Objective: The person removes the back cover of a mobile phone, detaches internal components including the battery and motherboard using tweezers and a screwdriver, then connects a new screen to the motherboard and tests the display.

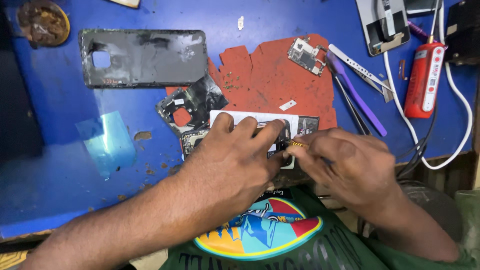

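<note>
Your left hand point(235, 155) presses flat, fingers spread, on the opened phone point(295, 125) at the blue tabletop's point(60, 115) near edge. Your right hand point(345, 165) pinches a brass-tipped tool point(296, 143) against it. Black back cover point(145, 57) lies well apart.

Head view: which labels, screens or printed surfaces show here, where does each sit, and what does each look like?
Red tool: right of the red mat, upright cylinder with a white label strip down its side.
Phone panel: top right on the blue bench, pale grey rectangle, glass side not visible.
Back cover: upper left, dark rounded rectangle with a square camera hole.
Shirt print: bottom centre, oval in yellow, blue and red.
No lit screen shows.
</note>
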